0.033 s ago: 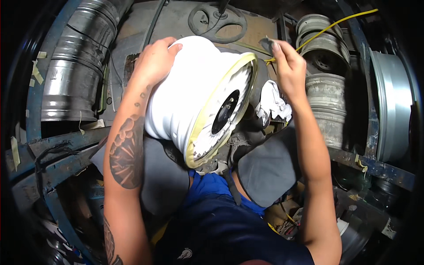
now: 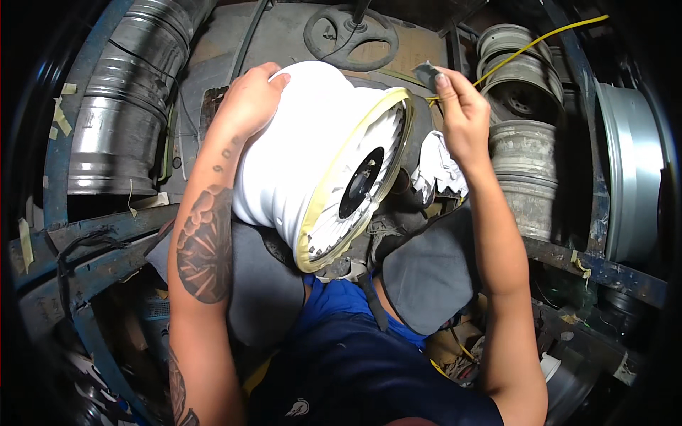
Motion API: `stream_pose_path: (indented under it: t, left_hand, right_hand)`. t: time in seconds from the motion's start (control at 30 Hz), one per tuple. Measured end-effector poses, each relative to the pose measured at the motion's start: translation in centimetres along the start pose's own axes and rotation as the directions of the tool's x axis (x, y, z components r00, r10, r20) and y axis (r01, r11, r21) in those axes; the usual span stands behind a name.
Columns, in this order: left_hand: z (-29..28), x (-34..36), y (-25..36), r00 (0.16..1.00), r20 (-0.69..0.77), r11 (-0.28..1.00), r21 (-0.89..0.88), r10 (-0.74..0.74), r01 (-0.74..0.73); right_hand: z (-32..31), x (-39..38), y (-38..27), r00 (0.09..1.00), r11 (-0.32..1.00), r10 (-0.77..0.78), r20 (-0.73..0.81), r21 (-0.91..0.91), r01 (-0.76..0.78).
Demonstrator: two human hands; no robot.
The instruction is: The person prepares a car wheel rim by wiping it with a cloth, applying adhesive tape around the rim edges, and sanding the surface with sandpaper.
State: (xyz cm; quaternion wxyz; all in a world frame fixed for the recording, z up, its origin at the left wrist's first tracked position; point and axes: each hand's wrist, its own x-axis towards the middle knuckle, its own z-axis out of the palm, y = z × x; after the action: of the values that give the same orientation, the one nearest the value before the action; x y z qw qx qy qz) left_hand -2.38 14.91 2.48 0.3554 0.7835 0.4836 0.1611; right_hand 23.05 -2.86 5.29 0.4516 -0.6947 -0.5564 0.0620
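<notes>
A white wheel rim [image 2: 280, 156] stands tilted between my knees, its face turned to the right. Yellowish masking tape [image 2: 307, 226] runs round the edge of that face, and the hub centre [image 2: 362, 183] is black. My left hand [image 2: 252, 99] grips the rim's far left side, thumb on the white barrel and the other fingers partly hidden behind it. Raised to the right of the rim and apart from it, my right hand [image 2: 462, 106] pinches a small grey piece of sandpaper [image 2: 426, 74] between thumb and fingers.
Stacked metal rims stand on the left [image 2: 117, 135] and right [image 2: 524, 163], beside blue frame bars [image 2: 593, 184]. A steering-wheel-shaped handwheel [image 2: 352, 39] is at the far side. A white cloth [image 2: 439, 167] lies right of the rim. A yellow hose [image 2: 540, 41] crosses the upper right.
My right hand has shifted slightly left and turned, showing more of the sandpaper. The rim has moved down very slightly; my left hand keeps its grip.
</notes>
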Motion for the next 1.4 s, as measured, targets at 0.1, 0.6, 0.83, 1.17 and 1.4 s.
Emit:
stream_pose_path:
  t: [0.1, 0.6, 0.83, 1.17, 1.4]
  left_hand:
    - [-0.1, 0.7, -0.8, 0.976, 0.116, 0.972, -0.123, -0.186, 0.2]
    - [3.6, 5.7, 5.5, 0.963, 0.257, 0.822, -0.527, -0.086, 0.214]
    - [3.6, 2.7, 2.1, 0.936, -0.351, 0.999, -0.05, -0.03, 0.013]
    - [-2.5, -0.4, -3.1, 0.974, -0.217, 0.998, 0.0, -0.069, 0.071]
    - [0.6, -1.1, 3.5, 0.996, -0.089, 0.982, 0.186, -0.003, 0.02]
  right_hand:
    - [1.1, -1.0, 0.0, 0.989, 0.978, -0.019, -0.146, 0.201, 0.049]
    - [-6.9, 1.9, 5.5, 0.872, 0.821, 0.254, -0.419, 0.57, 0.034]
    - [-6.0, -0.5, 3.9, 0.902, 0.859, 0.289, -0.321, 0.502, -0.097]
    - [1.3, -1.1, -5.5, 0.863, 0.864, -0.497, 0.087, 0.14, 0.484]
    - [0.8, -1.4, -5.0, 0.836, 0.88, -0.459, 0.3, 0.023, 0.475]
